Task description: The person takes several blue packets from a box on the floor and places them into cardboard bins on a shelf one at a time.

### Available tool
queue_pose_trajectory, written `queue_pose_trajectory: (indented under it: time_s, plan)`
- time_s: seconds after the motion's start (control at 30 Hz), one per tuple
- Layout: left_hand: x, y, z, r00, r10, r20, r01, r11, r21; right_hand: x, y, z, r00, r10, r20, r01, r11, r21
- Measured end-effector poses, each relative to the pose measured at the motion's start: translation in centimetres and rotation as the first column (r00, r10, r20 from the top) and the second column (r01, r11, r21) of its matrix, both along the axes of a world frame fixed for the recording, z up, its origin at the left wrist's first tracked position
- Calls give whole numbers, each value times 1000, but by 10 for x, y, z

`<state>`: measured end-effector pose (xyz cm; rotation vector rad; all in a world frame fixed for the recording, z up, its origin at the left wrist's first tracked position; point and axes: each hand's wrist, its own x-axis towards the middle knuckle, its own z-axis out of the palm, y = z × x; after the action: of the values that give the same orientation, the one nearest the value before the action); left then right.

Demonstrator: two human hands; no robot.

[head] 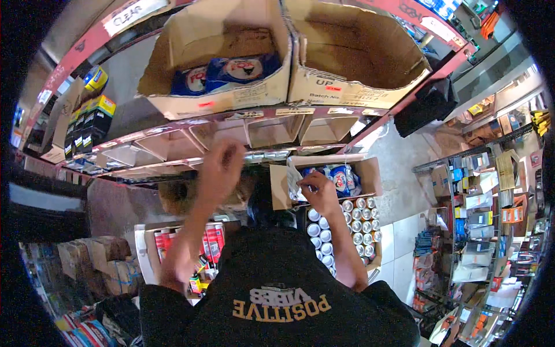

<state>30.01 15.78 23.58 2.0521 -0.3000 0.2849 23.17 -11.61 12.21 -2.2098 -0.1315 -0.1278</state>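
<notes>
My left hand point(227, 158) is raised in front of the shelf, just below the upper cardboard boxes. It is blurred, so its fingers are unclear. My right hand point(321, 191) is over an open cardboard carton point(368, 173) with blue-and-white packets point(342, 180) inside. Its fingers are bent close to a whitish plastic edge point(295, 184); whether they grip it cannot be made out. On the shelf, similar blue packets point(243, 69) lie in a cut-open cardboard box point(173, 106). Beside it stands a second cut-open box point(360, 89).
Beneath the carton is a box of upright cans point(362, 225). Red-labelled tubes point(214, 243) fill another box at lower left. Smaller bins point(275, 130) line the lower shelf. Black-and-yellow packs point(93, 123) stand at left. A stocked rack point(477, 234) runs along the right.
</notes>
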Motion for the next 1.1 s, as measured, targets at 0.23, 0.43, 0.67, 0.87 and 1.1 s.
queue_pose_trajectory:
  time_s: [0.23,0.43,0.67,0.87,1.1]
  plan:
    - [-50,16,-176,43,-569,-821,-450,723,-524,-3,69,83,932,356,75,-349,933,-82]
    - [-44,26,-131,302,-912,-276,-538,76,-840,-18,96,100,791,609,57,-598,790,-133]
    - [-41,38,-99,680,-732,-40,-311,-238,-920,-16,84,80,896,392,211,-442,840,316]
    - [-48,19,-41,751,-661,12,-90,-119,-989,-13,89,12,930,106,-351,238,555,797]
    - [-47,20,-46,755,-644,-126,260,470,-844,-20,116,78,936,-29,-351,291,625,724]
